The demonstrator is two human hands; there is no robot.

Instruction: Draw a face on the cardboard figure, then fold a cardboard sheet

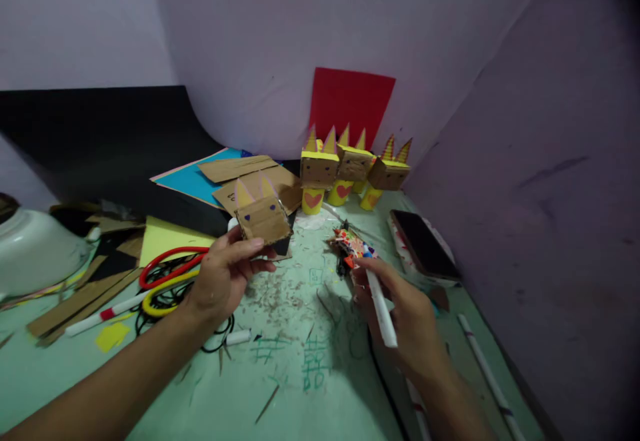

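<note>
Between the thumb and fingers of my left hand (227,274) is a small cardboard head (265,222) with two pointed ears and two dark drawn eyes. My right hand (400,314) is closed around a white marker (383,308), whose blue tip end points away from me. Just past that hand lies a colourful patterned bundle (353,244). Farther back stand several finished-looking figures with cardboard heads (320,169), striped ears and yellow bodies (313,201) bearing hearts.
A phone (425,244) rests at the right by the wall. Red and yellow loops (173,264), cardboard strips (85,308) and a white bowl-like object (40,251) are on the left. Behind are a red sheet (350,104) and cardboard pieces (240,168) on a blue sheet.
</note>
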